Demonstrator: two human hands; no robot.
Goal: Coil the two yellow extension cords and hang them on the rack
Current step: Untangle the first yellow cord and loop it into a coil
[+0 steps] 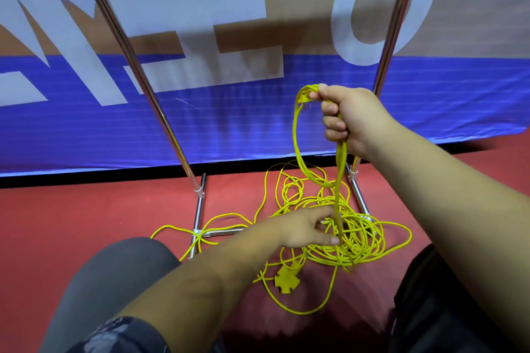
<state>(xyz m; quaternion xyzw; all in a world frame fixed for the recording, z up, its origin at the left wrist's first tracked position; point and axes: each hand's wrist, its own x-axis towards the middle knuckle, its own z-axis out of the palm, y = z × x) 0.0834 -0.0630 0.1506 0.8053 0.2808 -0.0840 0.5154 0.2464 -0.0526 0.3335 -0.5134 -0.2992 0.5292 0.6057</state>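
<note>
Chrome tubular metal rack (pixel 137 71) rises just beyond both hands. Tangled yellow extension cords (pixel 370 238) sprawl on the red floor (pixel 57 223), right under the left hand (pixel 304 231), which reaches low, fingers loose and clamping nothing. The right hand (pixel 350 120) sits high, fist clenched round a few hanging loops (pixel 296 146). One strand (pixel 339 186) drops vertically from it to the left fingers, probably the next grab.

The cords (pixel 358 238) are piled on the floor (pixel 57 223) between the 2 poles of the rack (pixel 158 112). A banner (pixel 229 123) is hung behind them. A socket block (pixel 286 281) is laid in front.
</note>
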